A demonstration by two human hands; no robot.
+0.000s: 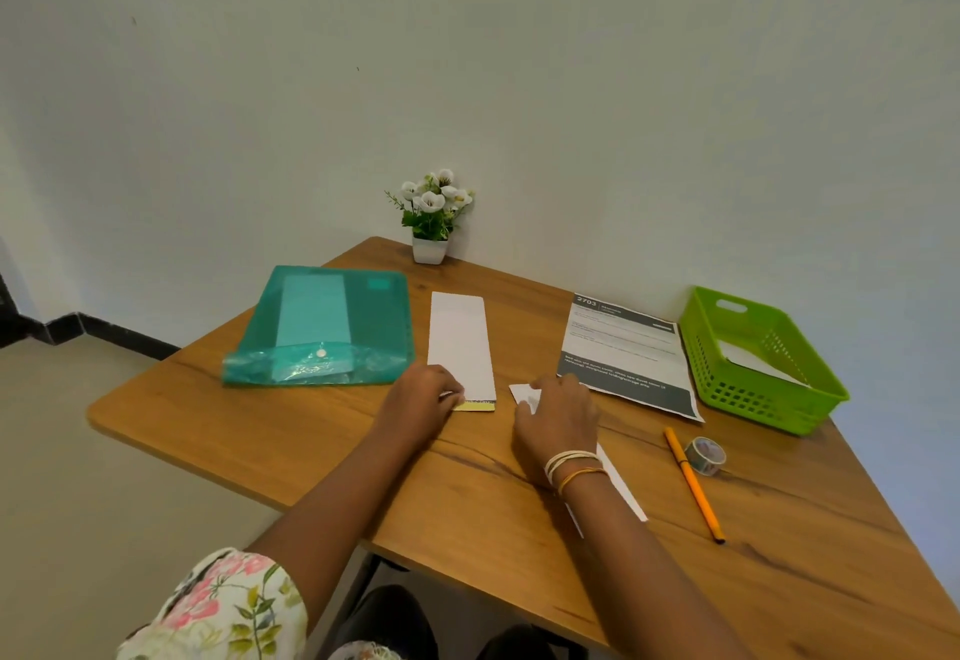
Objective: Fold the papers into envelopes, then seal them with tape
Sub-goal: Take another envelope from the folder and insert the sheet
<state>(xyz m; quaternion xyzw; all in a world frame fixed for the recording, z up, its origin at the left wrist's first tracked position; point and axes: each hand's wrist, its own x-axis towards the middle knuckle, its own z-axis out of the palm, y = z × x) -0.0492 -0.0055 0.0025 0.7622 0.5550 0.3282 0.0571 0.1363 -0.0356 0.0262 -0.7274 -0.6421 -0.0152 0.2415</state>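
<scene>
Left hand (423, 397) pinches one folded paper (460, 347); right hand (558, 420) grips another paper (615, 482).
At 3 o'clock: one pencil (693, 485), one tape roll (705, 455), one basket (761, 363).

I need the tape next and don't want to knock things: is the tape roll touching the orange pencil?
Apart. The head view shows a strip of bare wood between the tape roll and the orange pencil.

On the counter (311, 451) the folder (322, 326) lies at the left, the folded paper (460, 342) just right of it, the printed sheet (623, 352) further right, the basket (753, 394) at the far right, the pot plant (431, 222) behind by the wall, the pencil (693, 485) and tape roll (705, 455) in front of the basket
</scene>
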